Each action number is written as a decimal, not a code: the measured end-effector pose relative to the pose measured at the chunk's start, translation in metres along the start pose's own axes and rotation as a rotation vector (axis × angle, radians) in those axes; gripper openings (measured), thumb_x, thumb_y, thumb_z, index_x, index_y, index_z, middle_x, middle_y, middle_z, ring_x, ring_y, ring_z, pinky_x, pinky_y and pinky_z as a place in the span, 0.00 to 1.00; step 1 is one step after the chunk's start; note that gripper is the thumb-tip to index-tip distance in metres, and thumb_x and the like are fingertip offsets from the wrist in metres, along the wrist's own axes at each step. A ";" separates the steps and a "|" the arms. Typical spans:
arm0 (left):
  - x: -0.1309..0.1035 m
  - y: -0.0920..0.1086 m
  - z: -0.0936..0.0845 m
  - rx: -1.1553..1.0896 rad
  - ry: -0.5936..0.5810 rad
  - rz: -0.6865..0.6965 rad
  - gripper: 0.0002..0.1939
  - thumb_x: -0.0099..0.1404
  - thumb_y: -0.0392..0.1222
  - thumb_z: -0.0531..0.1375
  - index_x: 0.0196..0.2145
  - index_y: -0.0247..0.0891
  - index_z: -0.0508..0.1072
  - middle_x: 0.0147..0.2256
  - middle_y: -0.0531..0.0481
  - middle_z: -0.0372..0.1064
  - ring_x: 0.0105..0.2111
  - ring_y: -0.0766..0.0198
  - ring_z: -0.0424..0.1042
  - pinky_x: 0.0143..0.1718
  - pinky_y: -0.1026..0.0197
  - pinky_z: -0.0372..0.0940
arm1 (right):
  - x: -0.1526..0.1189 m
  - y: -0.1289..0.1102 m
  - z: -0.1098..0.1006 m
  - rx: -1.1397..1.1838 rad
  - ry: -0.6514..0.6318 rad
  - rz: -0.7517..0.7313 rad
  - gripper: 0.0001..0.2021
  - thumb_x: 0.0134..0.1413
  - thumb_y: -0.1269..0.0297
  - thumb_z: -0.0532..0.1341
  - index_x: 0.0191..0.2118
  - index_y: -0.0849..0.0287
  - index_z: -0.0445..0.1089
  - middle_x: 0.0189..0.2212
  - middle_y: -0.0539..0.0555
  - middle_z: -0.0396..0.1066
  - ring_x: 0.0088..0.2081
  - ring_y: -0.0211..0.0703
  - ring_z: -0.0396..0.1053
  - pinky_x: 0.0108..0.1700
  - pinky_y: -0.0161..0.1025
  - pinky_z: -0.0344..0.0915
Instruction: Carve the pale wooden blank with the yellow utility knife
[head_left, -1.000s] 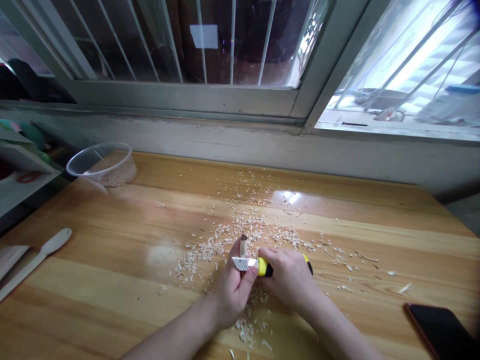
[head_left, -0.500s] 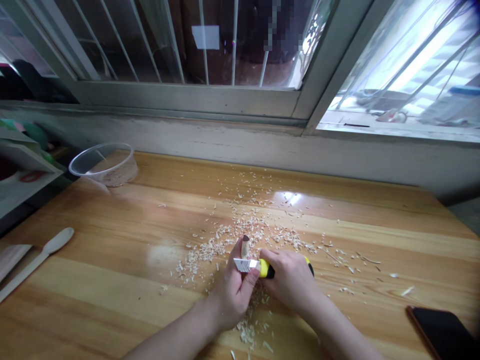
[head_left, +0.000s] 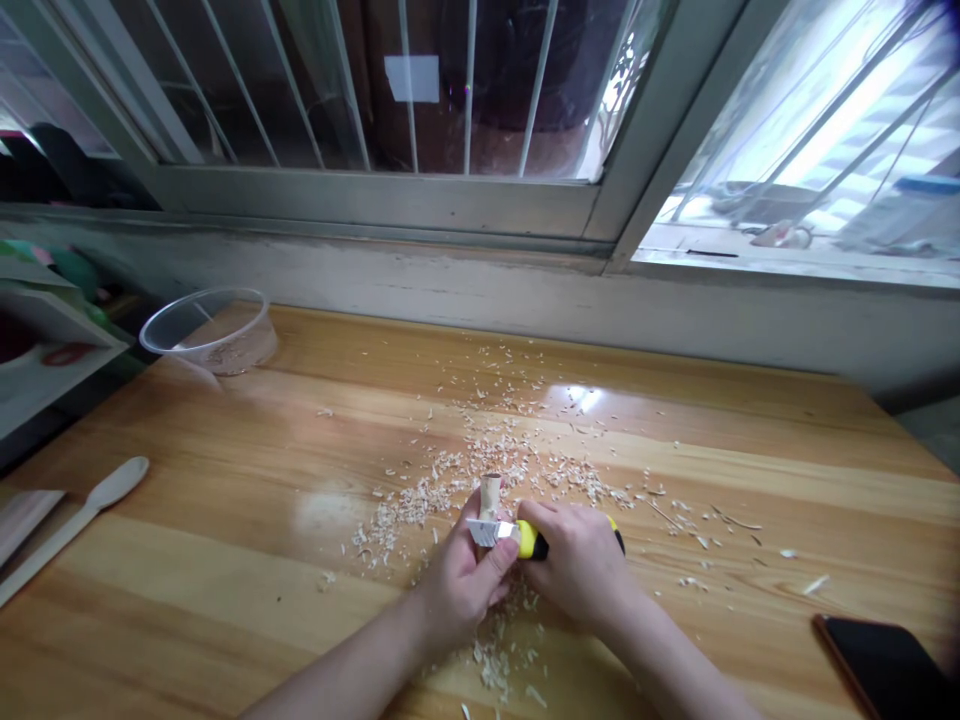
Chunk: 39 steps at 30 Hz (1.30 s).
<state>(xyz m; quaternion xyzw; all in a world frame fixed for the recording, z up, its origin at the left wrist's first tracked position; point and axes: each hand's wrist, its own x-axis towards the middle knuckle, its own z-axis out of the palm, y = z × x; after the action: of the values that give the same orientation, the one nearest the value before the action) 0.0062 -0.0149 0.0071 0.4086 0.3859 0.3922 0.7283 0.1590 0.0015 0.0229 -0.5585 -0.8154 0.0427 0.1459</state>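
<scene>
My left hand (head_left: 466, 572) is closed around a small pale wooden stick (head_left: 490, 494), whose dark-tipped end points up and away from me. In my right hand (head_left: 581, 548) is a yellow and black utility knife (head_left: 529, 540), gripped by its handle. The knife's blade (head_left: 486, 532) lies across the stick, pointing left, and my left thumb presses near the blade's base. The lower part of the stick is hidden by my fingers and the blade. Wood shavings (head_left: 420, 500) are scattered on the table around both hands.
A clear plastic bowl (head_left: 259, 345) stands at the back left of the wooden table (head_left: 225, 440). A wooden spoon (head_left: 112, 485) lies beside a wooden piece (head_left: 26, 515) at the left edge. A dark phone (head_left: 885, 655) rests at the front right. Behind the table is a barred window (head_left: 420, 205).
The stick's top has tilted slightly, showing less of its dark end. Both hands and the knife stay in nearly the same place, with the blade still across the stick.
</scene>
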 end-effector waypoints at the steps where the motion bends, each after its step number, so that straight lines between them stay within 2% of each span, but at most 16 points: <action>1: 0.001 0.000 0.000 -0.061 -0.039 -0.020 0.32 0.59 0.57 0.60 0.58 0.47 0.56 0.30 0.56 0.59 0.22 0.72 0.57 0.20 0.69 0.55 | 0.000 0.000 0.000 0.005 -0.017 0.000 0.02 0.37 0.69 0.56 0.22 0.56 0.64 0.19 0.48 0.69 0.22 0.38 0.64 0.27 0.34 0.46; 3: 0.002 0.002 0.001 -0.129 -0.078 -0.014 0.34 0.57 0.56 0.61 0.58 0.48 0.55 0.28 0.58 0.55 0.20 0.74 0.52 0.19 0.71 0.52 | 0.000 -0.001 -0.001 -0.001 -0.024 0.011 0.02 0.37 0.70 0.56 0.23 0.56 0.65 0.19 0.48 0.70 0.22 0.38 0.64 0.27 0.34 0.47; 11: 0.005 0.005 0.003 -0.207 -0.036 -0.050 0.33 0.55 0.56 0.63 0.54 0.46 0.59 0.23 0.60 0.52 0.18 0.75 0.49 0.15 0.74 0.47 | -0.003 -0.006 0.002 -0.066 0.118 0.065 0.05 0.39 0.71 0.54 0.25 0.56 0.66 0.21 0.49 0.70 0.23 0.39 0.65 0.28 0.34 0.48; 15: 0.005 0.002 -0.001 -0.209 -0.072 -0.054 0.28 0.57 0.54 0.63 0.52 0.45 0.61 0.24 0.60 0.54 0.17 0.77 0.49 0.14 0.74 0.48 | -0.002 -0.002 0.002 -0.041 0.085 0.028 0.04 0.38 0.71 0.55 0.24 0.56 0.66 0.20 0.49 0.70 0.22 0.38 0.64 0.28 0.34 0.47; 20: 0.006 0.006 -0.002 -0.220 -0.109 -0.060 0.31 0.54 0.54 0.65 0.52 0.44 0.60 0.23 0.61 0.54 0.16 0.77 0.49 0.13 0.74 0.50 | -0.001 0.000 0.000 -0.067 0.018 0.013 0.04 0.36 0.70 0.57 0.24 0.56 0.67 0.19 0.48 0.70 0.22 0.38 0.64 0.27 0.34 0.45; 26: 0.010 0.007 -0.002 -0.232 -0.041 -0.143 0.29 0.53 0.55 0.65 0.48 0.42 0.62 0.22 0.62 0.54 0.15 0.78 0.49 0.12 0.76 0.46 | -0.002 -0.004 0.001 -0.135 0.105 0.067 0.03 0.41 0.70 0.56 0.25 0.56 0.66 0.20 0.49 0.70 0.21 0.38 0.64 0.26 0.34 0.46; 31: 0.007 0.008 -0.001 -0.260 -0.082 -0.185 0.23 0.54 0.53 0.65 0.41 0.42 0.60 0.20 0.64 0.53 0.13 0.79 0.45 0.10 0.76 0.45 | 0.001 0.004 0.002 -0.149 0.177 0.106 0.03 0.45 0.69 0.55 0.25 0.56 0.65 0.19 0.49 0.69 0.22 0.38 0.65 0.26 0.33 0.46; 36: 0.007 0.013 -0.004 -0.369 -0.126 -0.153 0.24 0.55 0.45 0.66 0.44 0.42 0.59 0.21 0.63 0.55 0.13 0.78 0.49 0.11 0.76 0.47 | 0.003 0.018 0.004 -0.209 0.215 0.205 0.05 0.46 0.65 0.54 0.23 0.56 0.63 0.17 0.49 0.67 0.18 0.37 0.61 0.23 0.33 0.43; 39: 0.010 0.015 -0.007 -0.442 -0.163 -0.155 0.20 0.60 0.52 0.60 0.46 0.41 0.61 0.22 0.60 0.58 0.14 0.75 0.54 0.10 0.74 0.50 | 0.004 0.024 0.006 -0.220 0.198 0.215 0.05 0.47 0.64 0.55 0.24 0.55 0.64 0.18 0.49 0.67 0.19 0.37 0.62 0.23 0.32 0.42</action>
<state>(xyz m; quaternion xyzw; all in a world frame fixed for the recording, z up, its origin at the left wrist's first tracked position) 0.0003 0.0014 0.0156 0.2388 0.2610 0.3760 0.8564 0.1780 0.0145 0.0124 -0.6564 -0.7325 -0.0867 0.1582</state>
